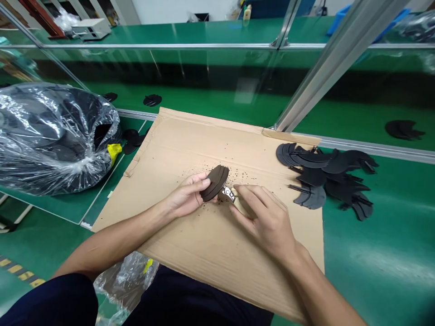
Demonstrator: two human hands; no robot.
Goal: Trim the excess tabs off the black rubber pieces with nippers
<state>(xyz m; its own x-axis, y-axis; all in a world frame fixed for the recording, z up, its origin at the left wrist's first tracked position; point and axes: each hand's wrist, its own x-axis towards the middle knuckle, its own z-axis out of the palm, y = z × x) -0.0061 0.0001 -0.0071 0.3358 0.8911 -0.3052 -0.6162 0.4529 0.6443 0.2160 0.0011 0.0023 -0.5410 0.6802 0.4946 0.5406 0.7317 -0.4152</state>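
My left hand [189,194] grips a black curved plastic part [214,184], tilted up over the cardboard, with the thumb on its face. In my right hand [267,215] is a pair of small silver nippers [229,194], fingers closed round the handles. Their metal head is at the lower right edge of the plastic part; whether the jaws touch it I cannot tell. Tiny black scraps [240,174] lie scattered on the cardboard sheet [204,240] beneath and behind my hands.
Several similar black parts [314,176] are heaped at the right edge of the cardboard. A large clear plastic bag [50,140] full of black parts stands at the left. A metal frame post [326,68] rises behind the cardboard on the green bench [380,258].
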